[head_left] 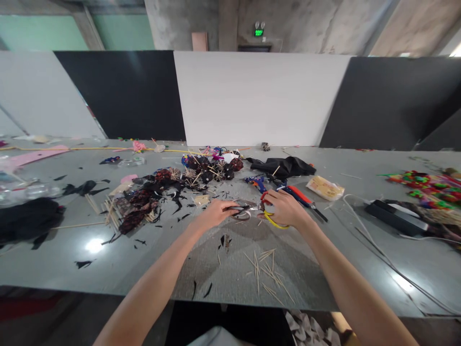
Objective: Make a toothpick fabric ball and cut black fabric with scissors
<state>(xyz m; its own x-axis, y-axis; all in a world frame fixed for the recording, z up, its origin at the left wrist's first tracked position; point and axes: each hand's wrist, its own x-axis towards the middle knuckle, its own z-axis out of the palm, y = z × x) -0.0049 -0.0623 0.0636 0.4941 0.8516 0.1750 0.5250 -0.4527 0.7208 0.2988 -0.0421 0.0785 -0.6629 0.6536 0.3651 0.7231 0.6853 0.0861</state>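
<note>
My right hand is closed around the handles of a pair of scissors, red on one loop and yellow on the other. The blades point left, toward my left hand, which pinches a small black piece of fabric. Fabric and blades meet between the hands, though whether the blades are parted is too small to tell. A ring-shaped roll lies just under them. Below on the table, thin wooden sticks are scattered beside black scraps.
Sticks and dark fabric balls are heaped at the back middle. A blue glue gun, a red-handled tool and black cloth lie beyond my right hand. A cable runs by a black box at right. Panels stand behind.
</note>
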